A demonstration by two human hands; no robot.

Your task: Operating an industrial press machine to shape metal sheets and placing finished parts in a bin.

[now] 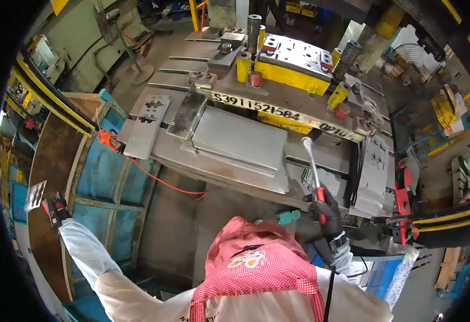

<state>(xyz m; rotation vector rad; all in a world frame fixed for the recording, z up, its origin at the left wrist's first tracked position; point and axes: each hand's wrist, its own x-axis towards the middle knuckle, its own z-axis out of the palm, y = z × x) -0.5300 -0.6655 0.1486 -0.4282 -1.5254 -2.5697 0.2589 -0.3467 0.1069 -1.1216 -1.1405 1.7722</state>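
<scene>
My right hand, in a dark glove, is wrapped round the red grip of a long tool with a bright metal shaft and rounded head. The tool points away from me, its head near the front edge of the press die. Far out to the left, my left hand, in a dark and red glove, holds a small flat metal plate with dark openings beyond the blue and brown bin. A stack of flat sheet-metal blanks lies before the die, between my hands.
Cut metal plates lie on the left and right of the press bed. Yellow guide posts stand on the die. An orange cable hangs from an orange clamp. Black-and-yellow bars flank both sides.
</scene>
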